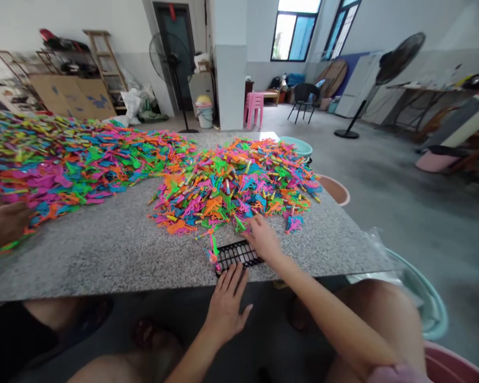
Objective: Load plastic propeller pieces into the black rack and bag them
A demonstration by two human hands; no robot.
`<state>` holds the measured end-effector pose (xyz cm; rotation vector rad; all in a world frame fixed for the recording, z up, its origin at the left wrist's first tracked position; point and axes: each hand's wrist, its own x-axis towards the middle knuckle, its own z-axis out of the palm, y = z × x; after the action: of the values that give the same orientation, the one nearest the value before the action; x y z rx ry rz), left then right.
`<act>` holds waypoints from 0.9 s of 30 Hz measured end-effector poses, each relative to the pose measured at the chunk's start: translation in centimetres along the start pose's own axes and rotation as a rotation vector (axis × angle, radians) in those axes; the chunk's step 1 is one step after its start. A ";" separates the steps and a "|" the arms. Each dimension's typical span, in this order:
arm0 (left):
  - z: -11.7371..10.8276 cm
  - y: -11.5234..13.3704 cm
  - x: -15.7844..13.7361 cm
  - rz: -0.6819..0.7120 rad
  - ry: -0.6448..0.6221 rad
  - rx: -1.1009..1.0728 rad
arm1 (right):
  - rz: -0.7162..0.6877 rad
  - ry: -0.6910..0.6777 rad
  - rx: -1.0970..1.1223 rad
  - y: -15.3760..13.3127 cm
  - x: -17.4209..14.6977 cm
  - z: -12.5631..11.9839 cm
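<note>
A black slotted plastic rack [239,254] lies on the stone tabletop close to its front edge. My left hand [225,308] has its fingers stretched out, with the fingertips on the rack's near side. At the front of a heap of brightly coloured small plastic toys [231,186], my right hand [263,239] pinches at a green plastic toy [239,225]; part of the toy is hidden by the fingers. Several green, pink and orange toys [213,252] stand at the rack's left end. A few pink and blue toys [293,222] lie right of my right hand.
A larger heap of similar toys [83,159] covers the table's left side, where another person's hand [3,226] reaches in. Basins [335,189] stand beyond the table's right edge, and a teal tub [431,303] sits low at right. Two standing fans [399,58] are farther back.
</note>
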<state>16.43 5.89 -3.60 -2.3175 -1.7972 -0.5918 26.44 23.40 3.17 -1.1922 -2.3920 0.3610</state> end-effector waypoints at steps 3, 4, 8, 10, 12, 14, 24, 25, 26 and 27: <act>-0.3 -0.1 0.1 0.017 -0.034 0.005 | 0.140 -0.087 -0.208 3.2 1.1 -1.1; -0.4 -0.2 0.2 0.020 -0.036 0.004 | 0.123 -0.126 -0.225 3.8 1.5 -1.3; -0.8 0.1 0.1 0.024 -0.023 -0.031 | 0.071 -0.068 -0.060 3.6 1.3 -1.4; -0.9 0.4 -0.1 0.056 0.053 -0.092 | 0.078 -0.052 0.152 2.3 -0.1 -0.6; -1.2 0.4 -0.4 0.062 0.253 -0.172 | 0.082 -0.075 0.361 0.9 -1.8 0.7; -1.6 -0.1 -0.6 -0.092 0.524 -0.211 | 0.093 -0.065 0.464 -0.2 -3.1 2.0; -2.9 -3.9 1.2 -0.294 0.435 -0.160 | 0.026 -0.035 0.445 -0.9 -3.1 2.6; -2.8 -3.8 1.3 -0.296 0.435 -0.160 | 0.018 -0.029 0.438 -1.0 -3.2 2.6; -2.7 -3.7 1.4 -0.297 0.433 -0.160 | 0.010 -0.025 0.433 -1.0 -3.2 2.6; -2.6 -3.7 1.4 -0.299 0.430 -0.159 | 0.006 -0.023 0.429 -1.0 -3.2 2.6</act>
<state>12.66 7.23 -1.15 -1.8203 -1.9382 -1.2113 26.13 20.10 0.44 -0.9974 -2.1766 0.8437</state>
